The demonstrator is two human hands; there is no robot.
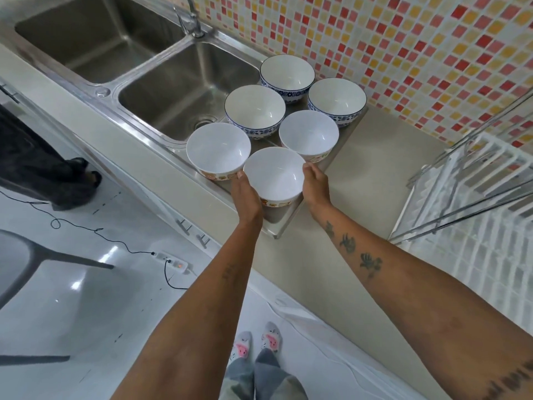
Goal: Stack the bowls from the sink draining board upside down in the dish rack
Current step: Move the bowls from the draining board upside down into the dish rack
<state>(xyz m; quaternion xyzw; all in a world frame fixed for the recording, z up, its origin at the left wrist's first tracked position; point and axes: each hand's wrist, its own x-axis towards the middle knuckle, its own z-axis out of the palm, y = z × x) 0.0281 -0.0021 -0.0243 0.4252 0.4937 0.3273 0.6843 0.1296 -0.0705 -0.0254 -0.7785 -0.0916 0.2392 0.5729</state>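
Several bowls stand upright on the steel draining board (pixel 284 226). The nearest white bowl (pixel 274 173) has an orange pattern low on its side. My left hand (pixel 245 197) cups its left side and my right hand (pixel 315 184) presses its right side. Two more white bowls (pixel 217 148) (pixel 308 132) stand just behind it. Three blue-patterned bowls (pixel 255 109) (pixel 287 72) (pixel 337 99) stand farther back. The white dish rack (pixel 476 192) is at the right, with nothing visible in it.
A double steel sink (pixel 184 88) with a tap (pixel 190 18) lies left of the bowls. Beige counter (pixel 372 157) separates the draining board from the rack. A tiled wall (pixel 418 53) runs behind. On the floor lie a power strip (pixel 170 259), a cable and a chair.
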